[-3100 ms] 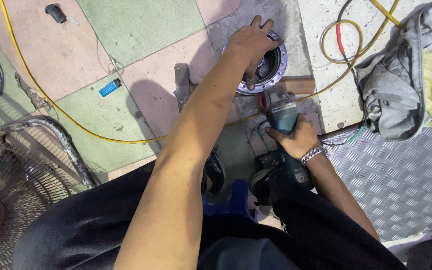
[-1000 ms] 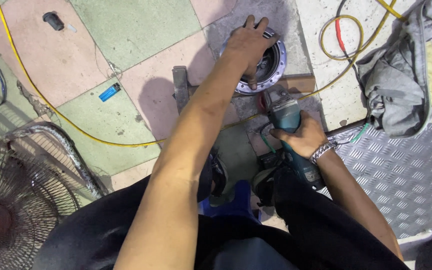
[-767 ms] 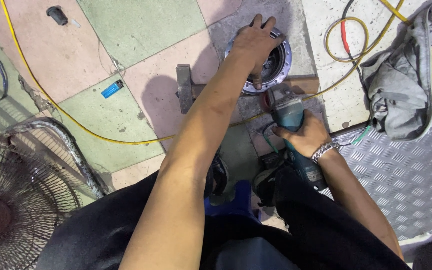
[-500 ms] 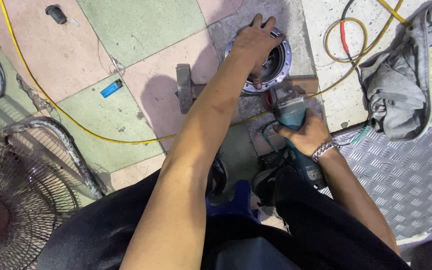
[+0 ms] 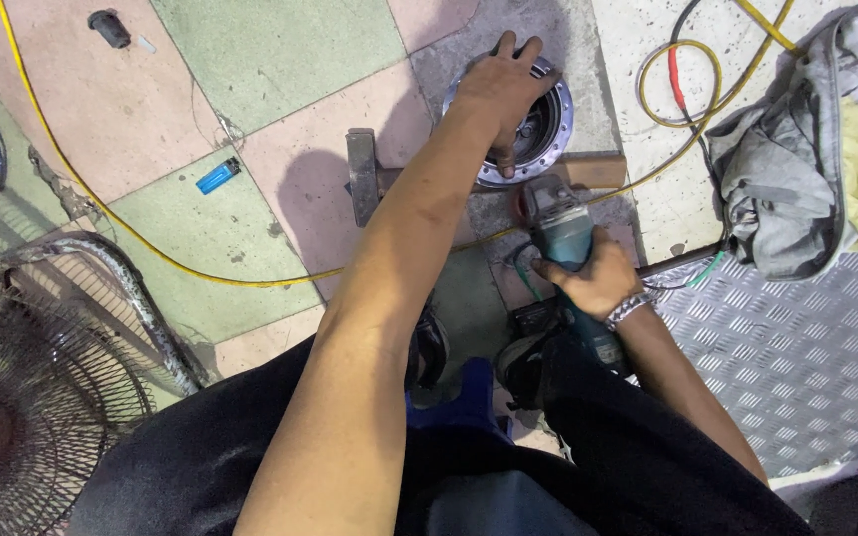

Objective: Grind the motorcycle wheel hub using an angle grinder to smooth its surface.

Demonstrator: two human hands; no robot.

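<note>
Fingers of our left hand (image 5: 503, 84) lie spread flat over the round metal hub (image 5: 548, 124), pressing on its near rim without gripping it, while our right hand (image 5: 593, 273) is clenched around the body of the teal angle grinder (image 5: 560, 233). The hub sits on a grey patch of floor, resting across a wooden block (image 5: 596, 171), and the grinder's head points at the hub's near edge, just below our left fingertips.

Risk, as we judge it, comes from that closeness: should the disc catch on the rim, the tool could jump toward the hand that steadies the part, and the hub could slide off the block since only our palm holds it. The yellow cable (image 5: 151, 243) runs across the tiles and passes under our arm near the work, so it could be nicked or snagged. The grey cloth bundle (image 5: 806, 169) lies well apart on the right, above the ribbed metal plate (image 5: 806, 337), though sparks may reach it. We think the disc guard faces away from us, but the view is too dark there to be sure.

Of packages or labels we see little: a small blue lighter (image 5: 217, 176) on a green tile to the left, and a small dark object (image 5: 108, 27) near the top left corner
</note>
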